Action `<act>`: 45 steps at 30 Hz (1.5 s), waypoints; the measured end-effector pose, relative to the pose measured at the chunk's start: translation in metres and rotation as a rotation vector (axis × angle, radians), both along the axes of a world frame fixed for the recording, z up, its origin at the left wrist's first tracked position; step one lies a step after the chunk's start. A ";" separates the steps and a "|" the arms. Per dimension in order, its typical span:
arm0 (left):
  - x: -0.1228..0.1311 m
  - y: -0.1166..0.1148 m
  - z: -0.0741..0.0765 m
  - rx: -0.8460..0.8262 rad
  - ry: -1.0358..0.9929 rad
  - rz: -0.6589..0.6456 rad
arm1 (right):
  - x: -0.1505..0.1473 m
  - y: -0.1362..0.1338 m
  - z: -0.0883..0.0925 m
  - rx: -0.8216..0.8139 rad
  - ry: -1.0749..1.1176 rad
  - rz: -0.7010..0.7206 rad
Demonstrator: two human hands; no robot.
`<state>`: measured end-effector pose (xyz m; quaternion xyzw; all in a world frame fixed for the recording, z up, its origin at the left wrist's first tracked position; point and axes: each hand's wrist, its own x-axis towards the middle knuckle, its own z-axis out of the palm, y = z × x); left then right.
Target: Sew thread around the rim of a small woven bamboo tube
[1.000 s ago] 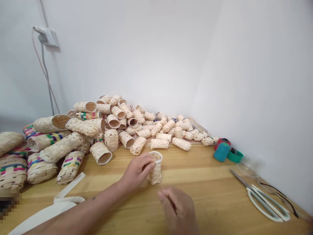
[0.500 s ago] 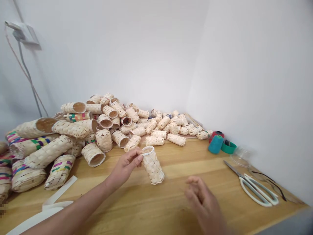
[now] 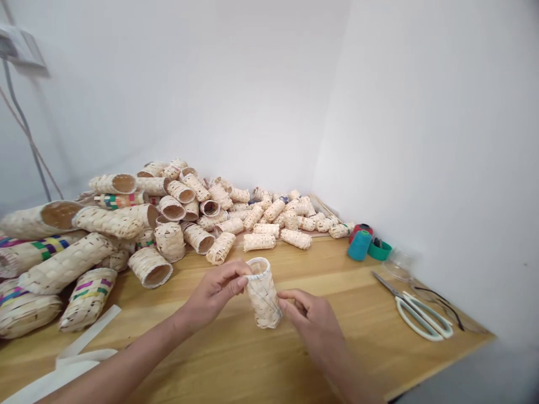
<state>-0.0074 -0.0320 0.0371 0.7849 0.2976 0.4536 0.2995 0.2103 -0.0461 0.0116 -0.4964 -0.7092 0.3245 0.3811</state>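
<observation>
A small cylindrical woven basket (image 3: 264,300) of pale strips is held above the table, tilted, with its open rim up. My left hand (image 3: 221,289) pinches that rim at its left side between thumb and fingers. A thin dark thread (image 3: 266,300) runs slantwise over the basket's front, from near the rim toward its lower right side. There my right hand (image 3: 309,320) is closed, thumb and index finger pinched on the thread by the basket's wall. Whether a needle is between those fingertips I cannot tell.
A heap of woven baskets (image 3: 170,238) covers the left and back of the table (image 3: 202,359). On the right are a teal thread cone (image 3: 359,246), a red cone (image 3: 361,229), a green dish (image 3: 380,251), scissors (image 3: 415,311) and eyeglasses (image 3: 440,303). White strips (image 3: 90,336) lie front left.
My right hand has moved left to the basket's lower side, its fingers now pinched there. The left hand still holds the rim. The whole view has shifted slightly.
</observation>
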 end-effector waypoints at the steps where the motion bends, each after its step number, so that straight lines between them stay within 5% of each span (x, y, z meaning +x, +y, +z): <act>1: 0.001 -0.001 0.001 0.039 0.024 0.003 | -0.002 0.000 -0.001 0.022 -0.037 -0.013; 8: 0.004 -0.004 0.003 0.122 0.090 0.018 | -0.007 0.010 -0.010 0.076 -0.161 -0.102; 17: -0.002 0.007 -0.006 -0.193 -0.156 -0.025 | 0.010 0.013 -0.016 -0.578 0.704 0.314; 23: -0.001 0.012 -0.014 -0.311 -0.409 -0.041 | 0.009 0.005 -0.013 -0.662 0.841 0.444; 29: -0.008 0.019 -0.017 -0.308 -0.388 0.021 | 0.009 0.000 -0.006 -0.670 0.912 0.447; 33: -0.011 0.021 -0.015 -0.270 -0.321 0.093 | 0.014 0.006 -0.007 -0.557 0.827 0.186; 37: -0.007 0.017 -0.011 -0.227 -0.228 0.121 | 0.018 0.013 -0.014 -0.317 0.504 -0.159; 41: -0.003 0.013 -0.008 -0.191 -0.182 0.164 | 0.016 0.011 -0.019 -0.091 0.180 -0.139; 45: -0.003 0.012 -0.006 -0.164 -0.169 0.200 | 0.010 0.010 -0.022 -0.145 0.007 -0.059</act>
